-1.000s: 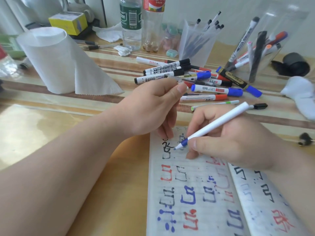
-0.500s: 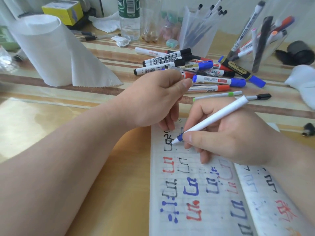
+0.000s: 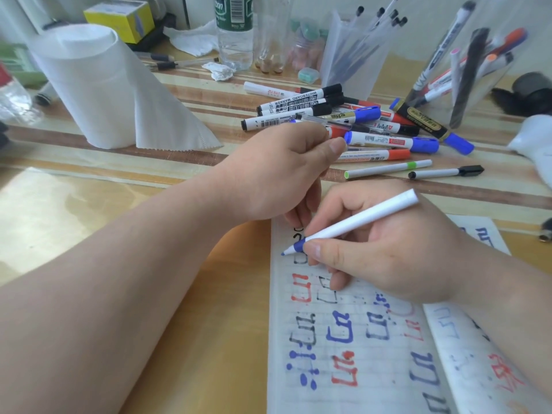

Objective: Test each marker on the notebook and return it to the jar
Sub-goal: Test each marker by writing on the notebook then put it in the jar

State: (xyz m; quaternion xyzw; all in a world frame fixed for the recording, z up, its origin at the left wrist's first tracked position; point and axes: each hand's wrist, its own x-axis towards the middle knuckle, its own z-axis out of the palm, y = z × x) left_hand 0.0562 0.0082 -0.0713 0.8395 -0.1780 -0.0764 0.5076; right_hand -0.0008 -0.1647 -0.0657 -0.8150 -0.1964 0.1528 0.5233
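My right hand (image 3: 388, 252) grips an uncapped white marker (image 3: 358, 221) like a pen. Its blue tip touches the left page of the open notebook (image 3: 352, 354), near the page's upper left corner beside a black mark. Blue, red and black test strokes cover the page. My left hand (image 3: 277, 171) is curled, its lower fingertips resting on the notebook's top edge and its thumb pressed against the forefinger; anything inside that pinch is hidden. A clear jar (image 3: 442, 94) holding several markers stands at the back right. A pile of loose markers (image 3: 352, 121) lies behind my hands.
A paper towel roll (image 3: 98, 85) stands at the left. Bottles (image 3: 234, 31) and a translucent pen holder (image 3: 352, 49) line the back. Two thin white pens (image 3: 388, 168) lie just beyond the notebook. A white cloth (image 3: 534, 144) sits at the right edge.
The marker tip has slid leftward along the top of the left page. My left hand has stayed at the notebook's top edge.
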